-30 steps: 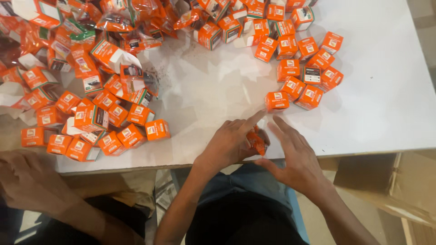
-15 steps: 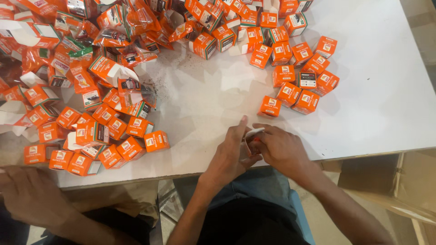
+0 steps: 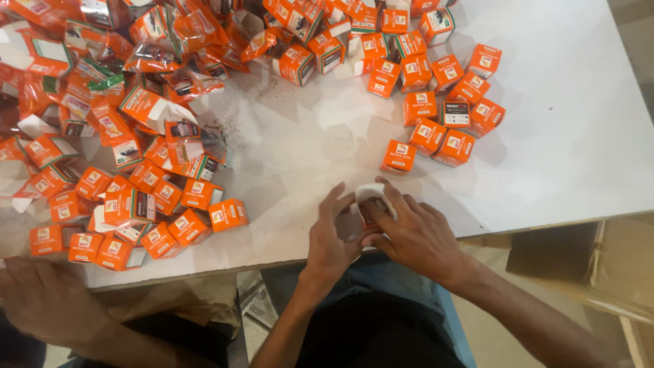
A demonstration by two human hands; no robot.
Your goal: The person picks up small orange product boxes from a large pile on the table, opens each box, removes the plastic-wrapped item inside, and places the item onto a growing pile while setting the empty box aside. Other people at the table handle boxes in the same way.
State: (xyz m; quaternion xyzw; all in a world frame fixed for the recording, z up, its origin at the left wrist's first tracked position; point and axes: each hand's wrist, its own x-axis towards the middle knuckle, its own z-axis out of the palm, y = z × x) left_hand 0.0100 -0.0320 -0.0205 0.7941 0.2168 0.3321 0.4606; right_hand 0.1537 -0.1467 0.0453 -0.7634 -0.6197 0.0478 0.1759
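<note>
Right at the near edge of the white counter [image 3: 558,136], a small box [image 3: 371,204] sits between both hands, its pale inner flaps showing on top, most of its body hidden by fingers. Left hand [image 3: 332,235] curls in from the left, fingers bent against the box's side, thumb tucked close. Right hand [image 3: 412,232] comes over from the right, fingertips pressed on the top flap, pinching the box against the other hand. Both hands touch it, and it stays low, on or just above the counter; which one, I cannot tell.

Just beyond the hands, a lone orange box [image 3: 398,156] stands apart, and behind it a cluster of closed orange boxes [image 3: 449,102] spreads toward the far right. Over on the left, neat rows of orange boxes [image 3: 146,218] lie near the front edge, one box [image 3: 228,215] at the end of the row. Behind those, a big heap of flattened cartons and shiny packets [image 3: 136,61] fills the far left. Dark crumbs [image 3: 235,112] dust the counter beside the heap.

Bottom left, another person's hand [image 3: 48,300] rests below the counter edge. A brown cardboard carton [image 3: 599,259] sits at lower right.
</note>
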